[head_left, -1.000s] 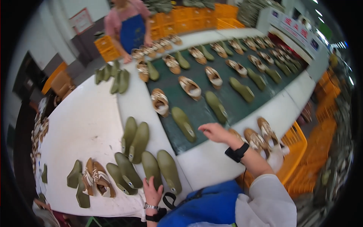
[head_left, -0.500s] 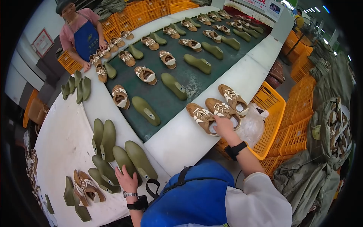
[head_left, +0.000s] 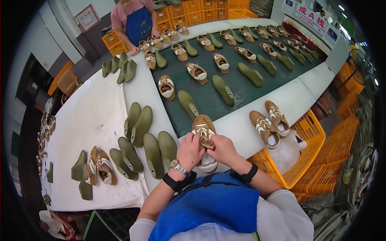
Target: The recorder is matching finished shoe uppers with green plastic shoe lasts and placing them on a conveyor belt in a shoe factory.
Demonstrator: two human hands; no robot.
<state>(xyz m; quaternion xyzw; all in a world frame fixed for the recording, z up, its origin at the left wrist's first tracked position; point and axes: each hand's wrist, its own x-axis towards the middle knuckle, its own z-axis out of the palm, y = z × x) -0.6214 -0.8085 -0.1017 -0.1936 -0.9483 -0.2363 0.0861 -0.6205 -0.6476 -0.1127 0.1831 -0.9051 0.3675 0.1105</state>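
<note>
In front of my blue apron, a brown sneaker (head_left: 204, 124) with white stripes is held between both hands, its toe pointing away from me. My left hand (head_left: 190, 151) grips the left side of its opening. On the opposite side, my right hand (head_left: 222, 149) has its fingers closed at the collar and tongue. To the right, two more brown sneakers (head_left: 263, 124) stand on the white ledge (head_left: 237, 120). Green shoe lasts (head_left: 153, 154) lie in pairs on the white table just left of my left hand.
Rows of sneakers and lasts cover the green conveyor belt (head_left: 181, 116) ahead. A yellow crate (head_left: 313, 152) with clear plastic bags stands at the right. Another person in a blue apron (head_left: 138, 24) is at the far left. A sneaker pair (head_left: 105, 168) lies on the white table (head_left: 92, 108).
My right hand has brought one sneaker from the ledge to in front of me. My left hand has left the lasts and joined it on the shoe. The view has turned left.
</note>
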